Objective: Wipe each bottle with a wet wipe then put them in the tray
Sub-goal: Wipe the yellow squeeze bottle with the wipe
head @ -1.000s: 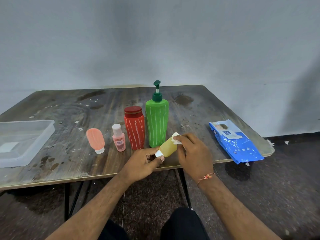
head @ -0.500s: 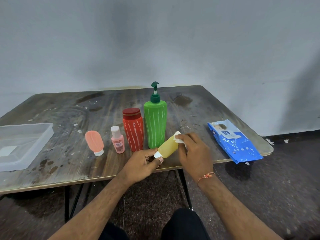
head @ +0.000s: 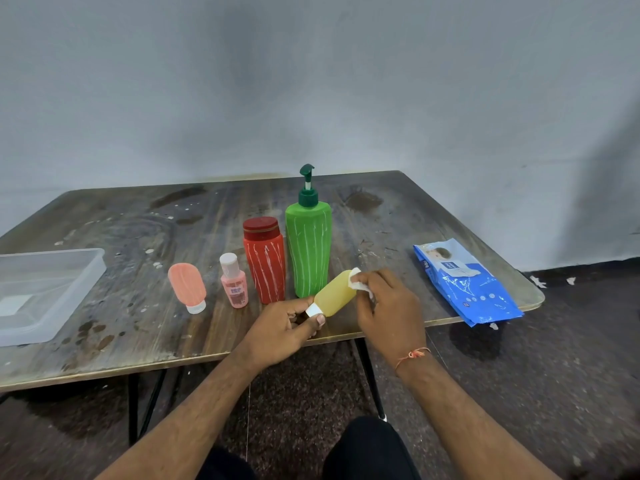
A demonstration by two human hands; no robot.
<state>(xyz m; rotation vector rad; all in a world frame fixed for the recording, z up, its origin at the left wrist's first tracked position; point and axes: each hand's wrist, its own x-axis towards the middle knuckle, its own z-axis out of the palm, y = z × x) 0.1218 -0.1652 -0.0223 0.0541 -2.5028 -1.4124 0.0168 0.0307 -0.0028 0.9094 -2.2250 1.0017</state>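
A small yellow bottle (head: 335,293) lies tilted above the table's front edge, its white cap pinched by my left hand (head: 281,330). My right hand (head: 388,311) grips a white wet wipe (head: 360,284) pressed against the bottle's upper end. Standing on the table behind are a green pump bottle (head: 308,249), a red bottle (head: 265,260), a small pink bottle (head: 233,281) and an orange tube bottle (head: 187,286) on its cap. A clear plastic tray (head: 74,285) sits at the far left.
A blue pack of wet wipes (head: 465,282) lies at the table's right front corner, partly over the edge. The wooden table (head: 138,323) is stained and spotted. My knees show below the front edge; dark floor lies to the right.
My right hand with the wipe has slid slightly along the yellow bottle's upper end. The view has shifted a little; the other bottles have stayed put.
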